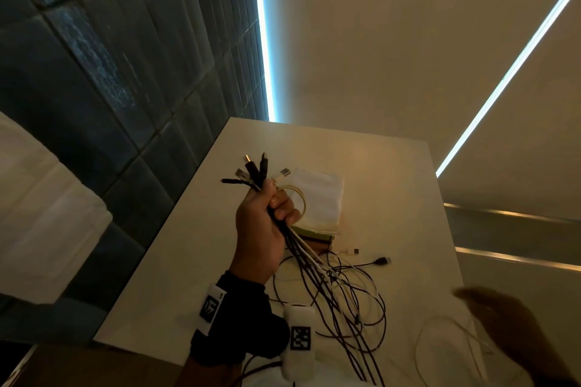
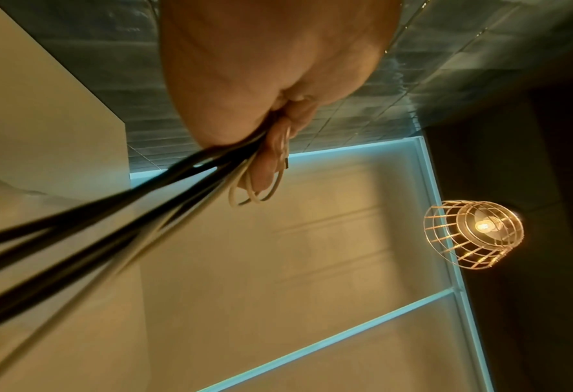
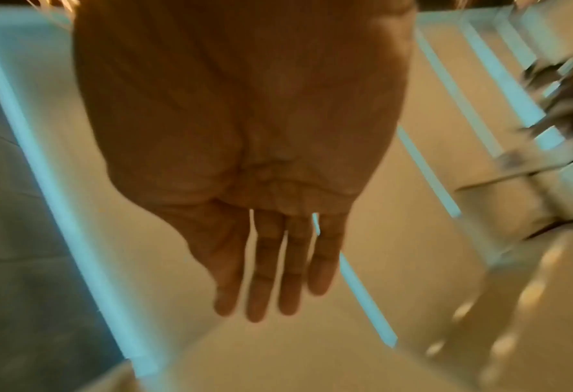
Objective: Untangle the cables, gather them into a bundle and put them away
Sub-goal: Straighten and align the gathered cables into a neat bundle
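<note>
Head view: my left hand (image 1: 261,229) fists the cables (image 1: 317,267) below their plugs; the tails lie snarled on the tabletop (image 1: 393,198), so lifting could tighten knots. My right hand (image 1: 503,324) is blurred.

Left wrist: only here, pale loops (image 2: 261,185) hang off 1 finger; they could slip free.

Right wrist: my right hand's fingers (image 3: 261,265) are straight, holding nothing.

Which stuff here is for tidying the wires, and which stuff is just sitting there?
For the job:
- cables, plug ends gripped in the left hand, the rest trailing on the table
- loose black plug lying on the table
- right hand, flat and holding nothing

Just lying about:
- white cloth pouch
- hanging wire-cage lamp
</note>
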The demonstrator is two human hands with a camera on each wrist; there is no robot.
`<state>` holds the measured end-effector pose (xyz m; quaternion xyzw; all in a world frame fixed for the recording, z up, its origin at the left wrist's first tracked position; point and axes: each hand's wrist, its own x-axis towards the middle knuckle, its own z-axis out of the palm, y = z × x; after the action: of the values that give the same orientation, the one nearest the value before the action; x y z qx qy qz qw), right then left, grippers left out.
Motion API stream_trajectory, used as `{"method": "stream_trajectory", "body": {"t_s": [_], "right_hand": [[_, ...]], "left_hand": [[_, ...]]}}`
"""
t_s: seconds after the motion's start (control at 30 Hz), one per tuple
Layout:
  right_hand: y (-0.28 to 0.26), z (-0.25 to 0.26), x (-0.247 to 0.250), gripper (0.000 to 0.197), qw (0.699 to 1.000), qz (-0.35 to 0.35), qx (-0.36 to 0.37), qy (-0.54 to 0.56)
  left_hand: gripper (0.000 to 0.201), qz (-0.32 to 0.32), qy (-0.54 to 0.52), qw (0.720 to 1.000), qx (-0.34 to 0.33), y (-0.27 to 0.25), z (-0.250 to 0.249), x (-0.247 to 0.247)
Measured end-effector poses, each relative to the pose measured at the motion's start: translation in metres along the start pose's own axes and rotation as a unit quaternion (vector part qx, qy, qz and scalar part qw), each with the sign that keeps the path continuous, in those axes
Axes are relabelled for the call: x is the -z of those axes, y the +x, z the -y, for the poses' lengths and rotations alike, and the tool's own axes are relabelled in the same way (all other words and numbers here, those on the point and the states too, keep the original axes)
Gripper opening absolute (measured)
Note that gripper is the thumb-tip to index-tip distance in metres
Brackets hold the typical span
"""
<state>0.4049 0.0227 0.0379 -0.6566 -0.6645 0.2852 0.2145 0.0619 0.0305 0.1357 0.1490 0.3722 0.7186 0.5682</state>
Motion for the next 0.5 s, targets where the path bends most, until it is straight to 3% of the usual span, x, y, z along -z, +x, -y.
{"method": "stream_trajectory", "body": {"t_s": [0.07, 0.13, 0.27, 0.4, 0.5], "right_hand": [[0.004, 0.052, -0.007, 0.049, 0.995, 0.069, 0.061, 0.049], [0.004, 0.102, -0.028, 0.023, 0.975, 0.074, 0.156, 0.136], [0.003, 0.171, -0.057, 0.022, 0.938, 0.128, 0.257, 0.193], [0.009, 0.183, -0.068, 0.006, 0.937, 0.060, 0.301, 0.167], [0.011, 0.175, -0.054, 0.008, 0.939, 0.026, 0.316, 0.135]], "left_hand": [[0.029, 0.011, 0.005, 1.000, 0.006, -0.003, 0.002, -0.007], [0.028, 0.022, 0.009, 1.000, 0.009, -0.006, 0.004, -0.012], [0.029, 0.027, 0.026, 0.999, 0.012, -0.012, 0.008, -0.018], [0.028, 0.020, 0.052, 0.998, 0.003, -0.015, 0.007, -0.015], [0.026, -0.003, 0.109, 0.994, -0.028, -0.012, 0.008, -0.007]]}}
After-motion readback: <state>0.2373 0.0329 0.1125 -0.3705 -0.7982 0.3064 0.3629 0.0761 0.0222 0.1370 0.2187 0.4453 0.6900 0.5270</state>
